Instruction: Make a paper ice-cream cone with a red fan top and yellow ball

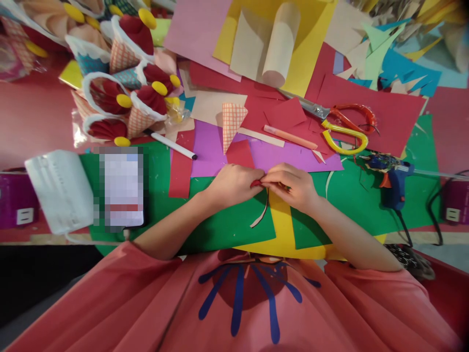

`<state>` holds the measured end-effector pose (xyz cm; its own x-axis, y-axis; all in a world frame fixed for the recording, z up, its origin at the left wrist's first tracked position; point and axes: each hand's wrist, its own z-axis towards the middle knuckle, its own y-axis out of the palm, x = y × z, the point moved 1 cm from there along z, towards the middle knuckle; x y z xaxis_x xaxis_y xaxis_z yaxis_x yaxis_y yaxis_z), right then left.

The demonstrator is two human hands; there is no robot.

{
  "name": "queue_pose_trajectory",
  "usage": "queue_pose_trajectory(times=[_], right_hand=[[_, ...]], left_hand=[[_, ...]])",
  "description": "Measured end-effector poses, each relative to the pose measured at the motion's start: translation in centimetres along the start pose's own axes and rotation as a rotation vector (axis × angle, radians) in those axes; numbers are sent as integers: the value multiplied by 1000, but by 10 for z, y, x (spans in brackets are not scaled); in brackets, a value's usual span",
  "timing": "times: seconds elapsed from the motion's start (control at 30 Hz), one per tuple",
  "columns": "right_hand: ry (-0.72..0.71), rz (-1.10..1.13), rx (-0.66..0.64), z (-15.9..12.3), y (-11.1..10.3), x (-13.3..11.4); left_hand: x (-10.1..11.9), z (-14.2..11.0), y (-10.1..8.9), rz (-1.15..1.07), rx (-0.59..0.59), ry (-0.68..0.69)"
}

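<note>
My left hand (236, 185) and my right hand (295, 188) meet over the green sheet (227, 225), closed with fingertips pinched together. Between them shows a small dark red piece (256, 183), perhaps folded paper; most of it is hidden by the fingers. Below the fingers a thin white strip (260, 218) curves down; whether it is attached to the red piece I cannot tell. Just beyond the hands lie a checked orange-and-white paper cone (233, 122), a red paper piece (240, 153) and a purple sheet (208, 146).
Scissors (348, 128) and an orange pen (290, 137) lie beyond the hands. A blue glue gun (397, 183) with a cord stands at right. At left are a phone (123, 188), a white box (60, 190), a marker (174, 145) and several decorated cones (106, 93). Paper scraps (384, 49) cover the far right.
</note>
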<state>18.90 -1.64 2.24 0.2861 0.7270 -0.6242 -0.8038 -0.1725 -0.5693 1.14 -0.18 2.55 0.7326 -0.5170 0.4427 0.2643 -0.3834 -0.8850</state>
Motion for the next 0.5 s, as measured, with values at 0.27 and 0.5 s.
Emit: queue_pose_trajectory(times=[0.27, 0.5], right_hand=[[95, -95, 28, -2, 6, -11], [263, -130, 124, 2, -8, 4]], left_hand=[[3, -4, 2, 78, 257, -40], [-11, 1, 4, -191, 430, -74]])
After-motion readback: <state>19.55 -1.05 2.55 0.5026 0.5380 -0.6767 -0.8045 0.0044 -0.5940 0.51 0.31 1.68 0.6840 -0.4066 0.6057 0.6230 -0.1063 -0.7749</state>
